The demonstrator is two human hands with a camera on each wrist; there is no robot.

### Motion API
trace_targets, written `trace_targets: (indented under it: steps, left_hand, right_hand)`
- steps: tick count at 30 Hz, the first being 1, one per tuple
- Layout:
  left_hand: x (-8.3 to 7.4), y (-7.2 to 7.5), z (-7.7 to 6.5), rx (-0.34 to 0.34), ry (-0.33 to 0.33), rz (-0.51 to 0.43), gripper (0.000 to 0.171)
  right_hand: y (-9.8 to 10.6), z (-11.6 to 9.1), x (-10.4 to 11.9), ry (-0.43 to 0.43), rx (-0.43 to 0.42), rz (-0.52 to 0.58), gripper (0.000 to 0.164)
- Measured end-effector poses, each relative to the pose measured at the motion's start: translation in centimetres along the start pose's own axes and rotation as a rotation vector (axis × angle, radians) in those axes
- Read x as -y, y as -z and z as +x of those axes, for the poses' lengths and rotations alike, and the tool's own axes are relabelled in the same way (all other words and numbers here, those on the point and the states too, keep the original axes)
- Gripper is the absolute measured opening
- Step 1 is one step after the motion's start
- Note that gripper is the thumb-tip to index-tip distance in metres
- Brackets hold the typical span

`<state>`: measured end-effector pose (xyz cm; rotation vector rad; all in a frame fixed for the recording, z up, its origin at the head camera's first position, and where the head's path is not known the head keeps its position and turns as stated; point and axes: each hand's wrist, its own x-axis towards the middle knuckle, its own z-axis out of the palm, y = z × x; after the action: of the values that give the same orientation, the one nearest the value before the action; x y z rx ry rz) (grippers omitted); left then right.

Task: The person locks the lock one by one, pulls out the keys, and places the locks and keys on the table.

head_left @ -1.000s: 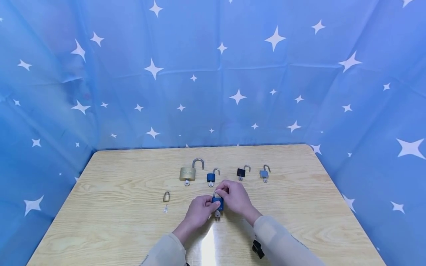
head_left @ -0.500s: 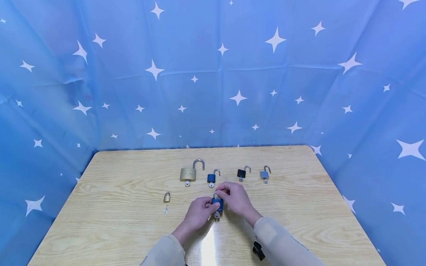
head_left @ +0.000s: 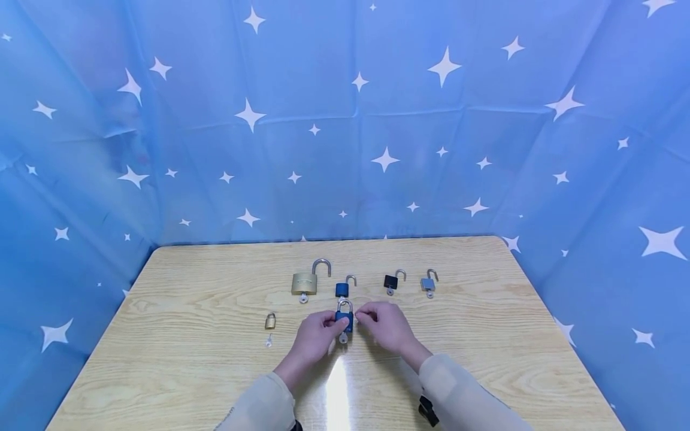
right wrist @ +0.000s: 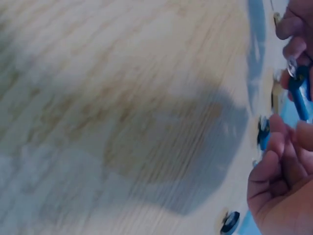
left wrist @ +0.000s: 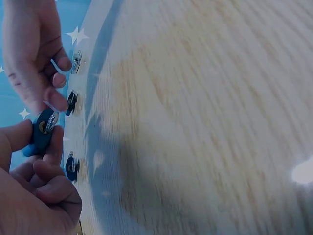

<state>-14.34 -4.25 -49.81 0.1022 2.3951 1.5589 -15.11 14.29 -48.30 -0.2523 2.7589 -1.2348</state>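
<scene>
A blue padlock [head_left: 349, 318] is held up over the table, its silver shackle arching above the body and a key [head_left: 343, 339] in its underside. My left hand [head_left: 314, 336] pinches the body between thumb and fingers from the left. Just right of it is my right hand [head_left: 390, 327], fingers loosely curled, nothing between them. In the left wrist view, the right fingertips come close to the padlock [left wrist: 41, 129]. Behind, a smaller blue padlock [head_left: 342, 290] lies with its shackle raised; its key is partly covered by the held lock.
A large brass padlock [head_left: 304, 284], a black padlock [head_left: 390, 281] and a silver-grey padlock [head_left: 427, 284] lie in the back row with raised shackles and keys. At left, a small brass padlock [head_left: 270, 321] sits above a loose key [head_left: 268, 340]. Blue starry cloth [head_left: 345, 137] surrounds the table.
My right hand has let go of the shackle and shifted slightly right. The left hand has moved the blue padlock a little left and away from me, and its shackle shows more fully.
</scene>
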Motion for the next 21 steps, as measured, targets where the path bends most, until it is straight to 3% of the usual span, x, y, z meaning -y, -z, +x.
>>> trace_targets:
  steps: [6,12,21]
  left_hand:
    - [0.0,0.4,0.3,-0.055,0.033,0.011,0.023]
    - [-0.1,0.4,0.5,-0.083,0.041,-0.013,0.022]
    - [0.1,0.1,0.7,-0.128,0.066,-0.051,0.022]
  right_hand:
    - [-0.7,-0.9,-0.3,0.009,0.061,0.003,0.012]
    - [-1.4,-1.8,0.4,-0.025,0.107,0.114,0.014]
    - [-3.0,-1.9,1.0,-0.049,0.04,0.195,0.016]
